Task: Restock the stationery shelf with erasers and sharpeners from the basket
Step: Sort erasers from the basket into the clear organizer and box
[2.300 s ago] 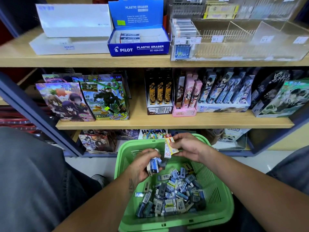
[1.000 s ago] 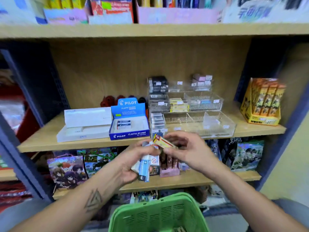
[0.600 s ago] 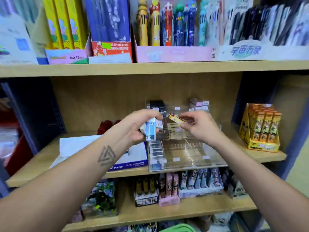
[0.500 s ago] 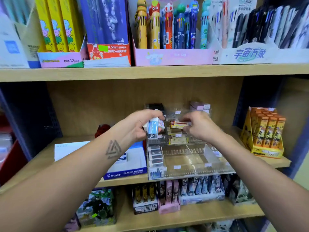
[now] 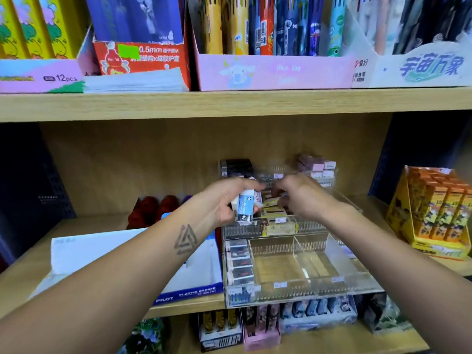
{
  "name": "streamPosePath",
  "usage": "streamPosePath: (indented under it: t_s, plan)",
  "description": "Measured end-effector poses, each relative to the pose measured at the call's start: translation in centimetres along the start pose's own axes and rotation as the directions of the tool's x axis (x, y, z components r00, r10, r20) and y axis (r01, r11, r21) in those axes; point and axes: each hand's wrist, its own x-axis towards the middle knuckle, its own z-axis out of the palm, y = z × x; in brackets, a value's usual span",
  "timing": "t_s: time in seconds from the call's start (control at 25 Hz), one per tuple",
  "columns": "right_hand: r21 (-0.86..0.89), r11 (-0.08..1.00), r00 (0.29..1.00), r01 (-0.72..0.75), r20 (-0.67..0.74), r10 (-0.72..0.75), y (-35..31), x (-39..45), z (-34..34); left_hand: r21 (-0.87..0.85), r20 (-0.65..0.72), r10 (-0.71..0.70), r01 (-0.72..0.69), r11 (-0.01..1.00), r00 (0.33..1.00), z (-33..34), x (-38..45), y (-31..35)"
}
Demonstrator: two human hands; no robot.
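At the centre of the frame the left hand (image 5: 224,200) grasps a small bundle of white erasers in blue paper sleeves (image 5: 244,206), thumb over their top, just above the clear acrylic tiered organiser (image 5: 301,264) on the wooden shelf (image 5: 229,106). Just right of it, the right hand (image 5: 301,198) reaches over the organiser's middle tier, fingers curled; whether it grasps anything I cannot tell.

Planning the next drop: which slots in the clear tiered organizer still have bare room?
Front tier of the acrylic organizer: the two compartments right of the eraser column look bare. Middle tier crowded: left hand grips blue-sleeved erasers, right hand works over the yellow packs.
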Motion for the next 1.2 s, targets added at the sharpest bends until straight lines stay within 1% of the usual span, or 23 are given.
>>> streamPosePath:
  t_s: [0.16, 0.24, 0.4, 0.6, 0.68, 0.76, 0.88, 1.12, 1.2]
  plan:
    - [-0.052, 0.998, 0.999, 0.028, -0.019, -0.029, 0.3, 0.2, 0.1, -0.076, 0.031, 0.017, -0.015, 0.997, 0.999, -0.8, 0.3, -0.3]
    - [-0.005, 1.000, 1.000, 0.004, -0.002, -0.004, 0.6, 0.4, -0.4, -0.103, 0.038, 0.015, -0.011, 0.995, 0.999, -1.1, 0.2, -0.3]
    - [0.074, 0.997, 1.000, -0.012, -0.016, 0.014, 0.7, 0.4, -0.7, -0.141, 0.021, 0.015, -0.012, 0.990, 1.000, -1.1, 0.2, -0.4]
    - [0.059, 0.998, 1.000, 0.013, 0.008, -0.013, 0.7, 0.3, -1.1, -0.154, 0.016, 0.017, -0.014, 0.988, 1.000, -1.1, -0.2, -0.3]
    - [0.042, 0.999, 1.000, 0.003, -0.017, -0.002, 0.5, 0.3, -1.5, -0.167, 0.000, 0.024, -0.023, 0.986, 1.000, -1.3, -0.5, -0.1]
    - [0.088, 0.996, 0.998, -0.023, -0.058, 0.028, 0.0, 0.5, -1.7, -0.183, -0.044, 0.045, -0.052, 0.982, 0.998, -1.9, -0.5, 0.2]
    - [0.180, 0.983, 0.998, -0.038, -0.046, 0.047, -0.5, 0.5, -1.4, -0.142, -0.098, 0.057, -0.071, 0.987, 0.994, -2.6, -0.2, 0.3]
    - [0.050, 0.999, 1.000, 0.007, -0.030, -0.005, -0.4, -0.1, -1.0, -0.021, -0.086, 0.102, -0.104, 0.994, 0.991, -2.1, -0.2, -0.6]
    - [0.038, 0.999, 1.000, 0.002, -0.014, -0.001, -0.1, 0.4, -0.9, -0.005, -0.087, 0.118, -0.119, 0.993, 0.989, -2.0, -0.2, -0.6]
